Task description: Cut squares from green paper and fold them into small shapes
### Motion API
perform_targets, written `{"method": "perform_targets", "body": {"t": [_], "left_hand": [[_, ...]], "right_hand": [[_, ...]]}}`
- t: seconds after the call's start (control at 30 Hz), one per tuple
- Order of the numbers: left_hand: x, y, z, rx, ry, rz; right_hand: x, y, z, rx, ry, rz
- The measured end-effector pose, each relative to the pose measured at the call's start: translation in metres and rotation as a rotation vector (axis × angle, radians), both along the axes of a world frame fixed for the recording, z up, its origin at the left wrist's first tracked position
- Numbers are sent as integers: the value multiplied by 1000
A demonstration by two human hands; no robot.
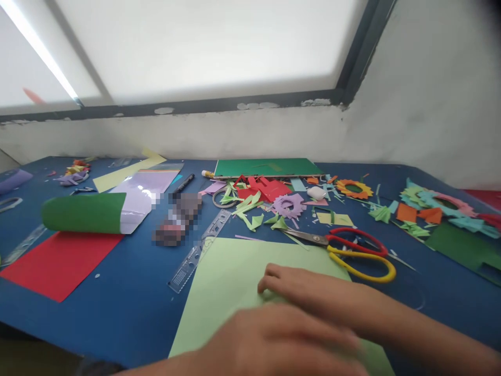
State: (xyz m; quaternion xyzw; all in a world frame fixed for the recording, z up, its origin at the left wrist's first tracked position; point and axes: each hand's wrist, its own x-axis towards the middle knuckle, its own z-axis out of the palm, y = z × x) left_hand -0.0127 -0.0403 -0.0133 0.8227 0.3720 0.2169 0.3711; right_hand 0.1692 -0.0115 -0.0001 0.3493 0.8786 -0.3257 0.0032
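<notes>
Head cam: pale green sheet (230, 282) lies below both hands, spreading fwd & L of R hand (290, 282), which rests on it, fingers loosely bent, nothing gripped; L hand (285, 339) blurred, nearer cam, can't tell grip; sheet's long axis unclear

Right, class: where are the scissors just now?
In the head view, the scissors lie right of centre on the blue table, at the far right corner of the light green sheet, beyond the right hand.

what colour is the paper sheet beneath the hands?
Light green; the paper sheet shows best in the head view.
</notes>
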Motion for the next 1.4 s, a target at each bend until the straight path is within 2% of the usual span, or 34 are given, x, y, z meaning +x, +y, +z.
{"method": "perform_targets", "body": {"t": [0.1,0.2,0.3,0.4,0.5,0.6,0.8,0.9,1.13,1.4], "left_hand": [[6,10,5,60,132,-4],[3,26,-4,62,276,45],[-1,47,-14,76,313,55],[-4,70,-19,248,339,37],[-7,93,-23,334,323,23],[-13,107,-30,377,305,-41],[-31,116,-37,566,192,-312],[-35,117,-36,562,152,-339],[-37,118,-39,607,170,-391],[-37,119,-40,629,181,-425]], "right_hand": [[-4,0,-7,1,-20,-23],[-5,9,-9,52,-34,-71],[-2,23,-14,171,91,-219],[5,40,-27,249,202,-324],[10,55,-43,325,259,-364],[12,62,-53,399,302,-322],[20,54,-54,471,345,-133],[23,50,-54,504,342,-66],[24,50,-54,503,309,-26],[26,49,-53,576,225,28]]}}
